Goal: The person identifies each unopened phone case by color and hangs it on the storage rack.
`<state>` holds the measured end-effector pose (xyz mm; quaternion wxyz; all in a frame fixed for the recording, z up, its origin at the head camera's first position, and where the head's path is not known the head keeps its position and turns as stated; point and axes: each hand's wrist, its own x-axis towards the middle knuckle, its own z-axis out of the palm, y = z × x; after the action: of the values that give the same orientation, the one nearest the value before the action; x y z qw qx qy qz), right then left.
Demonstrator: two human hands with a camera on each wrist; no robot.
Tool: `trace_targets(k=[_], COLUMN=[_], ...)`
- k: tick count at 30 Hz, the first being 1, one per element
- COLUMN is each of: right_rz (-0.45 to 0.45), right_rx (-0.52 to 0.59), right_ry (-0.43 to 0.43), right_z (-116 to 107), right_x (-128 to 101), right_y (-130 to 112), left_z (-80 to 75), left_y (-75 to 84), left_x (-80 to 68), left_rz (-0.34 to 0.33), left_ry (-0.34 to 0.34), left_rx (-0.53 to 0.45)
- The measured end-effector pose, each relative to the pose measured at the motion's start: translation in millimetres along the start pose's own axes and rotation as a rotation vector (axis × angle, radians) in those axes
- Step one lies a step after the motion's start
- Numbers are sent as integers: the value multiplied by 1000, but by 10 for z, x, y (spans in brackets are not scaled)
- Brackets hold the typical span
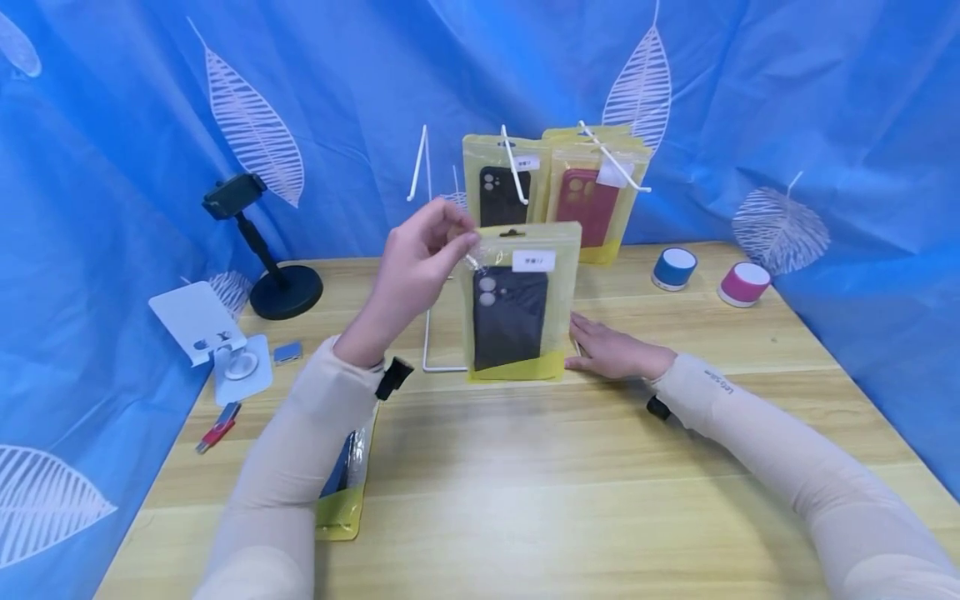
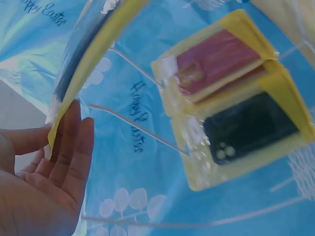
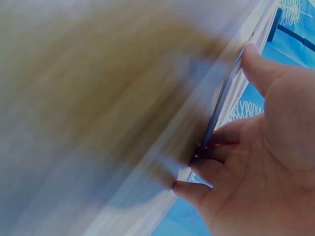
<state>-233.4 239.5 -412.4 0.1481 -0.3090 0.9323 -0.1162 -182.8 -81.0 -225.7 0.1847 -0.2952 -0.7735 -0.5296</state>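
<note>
Left hand (image 1: 420,267) pinches top corner of yellow packet (image 1: 517,304) with dark phone case, held upright above worktop (image 1: 570,492) before wire rack (image 1: 517,171). Right hand (image 1: 611,350) flat, fingers straight, on worktop beside packet's bottom edge.

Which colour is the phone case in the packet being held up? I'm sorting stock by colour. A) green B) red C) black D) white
C: the left hand pinches the top corner of the yellow packet, and the phone case inside it is black; the red one hangs on the rack behind.
</note>
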Motion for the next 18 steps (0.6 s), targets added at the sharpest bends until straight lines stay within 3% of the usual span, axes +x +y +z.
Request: trace_targets(k=[7,18], right_rz=[-2,41], right_rx=[14,-4], right_ry=[25,-6], right_z=[14,11], right_x=[13,0], right_y=[-10,-4], left_z=[148,230], left_y=[-3,-232], left_x=[307,485], left_rz=[-54,-87], left_ry=[23,45], left_rx=[-6,147])
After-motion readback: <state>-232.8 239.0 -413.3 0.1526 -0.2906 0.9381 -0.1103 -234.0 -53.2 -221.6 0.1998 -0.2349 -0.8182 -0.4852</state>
